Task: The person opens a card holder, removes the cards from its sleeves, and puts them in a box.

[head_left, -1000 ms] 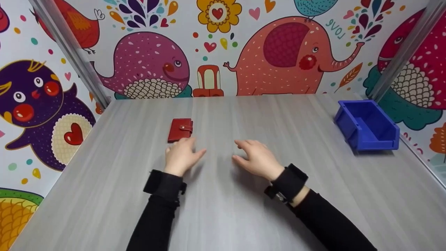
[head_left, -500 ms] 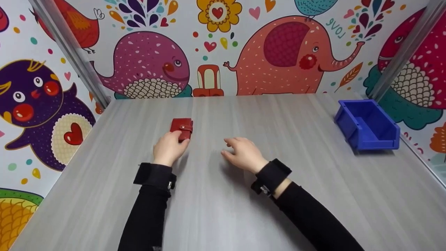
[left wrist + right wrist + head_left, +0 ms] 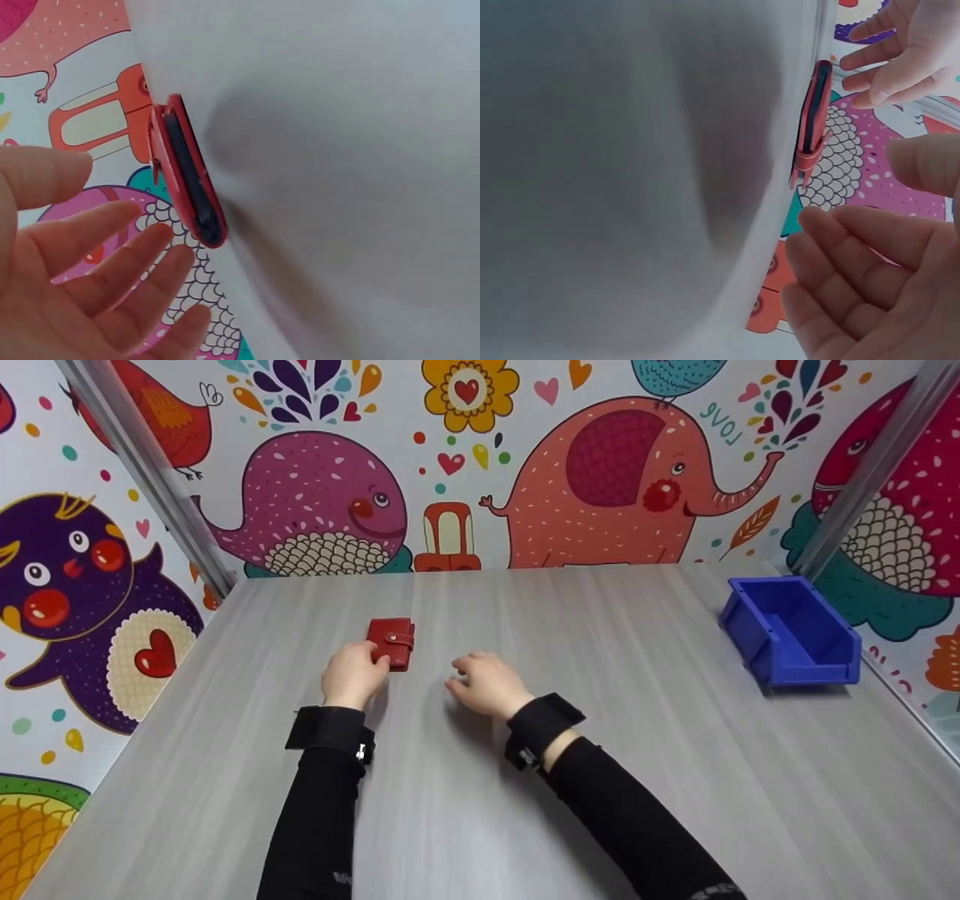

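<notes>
A red wallet with a snap strap lies closed on the table, left of centre in the head view. My left hand is at its near left side, overlapping its corner there. In the left wrist view the fingers are spread and relaxed, with a gap between them and the wallet. My right hand hovers to the right of the wallet, holding nothing. Its fingers are loosely bent in the right wrist view, where the wallet stands between both hands.
A blue plastic bin stands at the right edge of the grey table. Walls printed with cartoon animals rise behind and along both sides. Metal posts stand at the back corners.
My left hand has moved left, from in front of the wallet to its left side. My right hand has moved left toward the wallet. The wallet lies about where it was.
</notes>
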{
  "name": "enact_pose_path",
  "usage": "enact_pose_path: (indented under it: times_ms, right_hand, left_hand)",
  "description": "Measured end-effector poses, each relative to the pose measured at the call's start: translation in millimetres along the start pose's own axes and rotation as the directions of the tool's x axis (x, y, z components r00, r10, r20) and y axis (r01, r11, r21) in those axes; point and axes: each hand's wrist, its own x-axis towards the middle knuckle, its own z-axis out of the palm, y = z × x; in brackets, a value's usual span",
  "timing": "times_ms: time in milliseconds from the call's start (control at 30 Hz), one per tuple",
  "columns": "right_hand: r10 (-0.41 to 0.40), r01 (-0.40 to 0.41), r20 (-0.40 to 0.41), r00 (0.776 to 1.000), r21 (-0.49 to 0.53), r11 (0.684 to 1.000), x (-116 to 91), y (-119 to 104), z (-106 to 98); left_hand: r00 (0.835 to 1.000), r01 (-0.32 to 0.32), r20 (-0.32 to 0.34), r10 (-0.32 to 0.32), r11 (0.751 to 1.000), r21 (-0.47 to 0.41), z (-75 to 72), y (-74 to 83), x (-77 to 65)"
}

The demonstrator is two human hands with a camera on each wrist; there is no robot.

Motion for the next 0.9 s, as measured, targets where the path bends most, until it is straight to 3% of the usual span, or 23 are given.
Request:
enact_pose_path:
  times_ms: [600, 900]
  right_hand:
    - [0.076, -0.073, 0.093, 0.993, -0.037, 0.997, 29.4, -13.5, 16.5]
    - [0.048, -0.035, 0.158, 0.986, -0.085, 0.996, 45.3, -29.0, 26.6]
  left_hand:
    - [0.995, 0.086, 0.037, -0.087, 0.996, 0.040, 5.6, -4.8, 10.9]
    - [0.978, 0.157, 0.121, -0.167, 0.984, 0.089, 1.1, -3.6, 14.5]
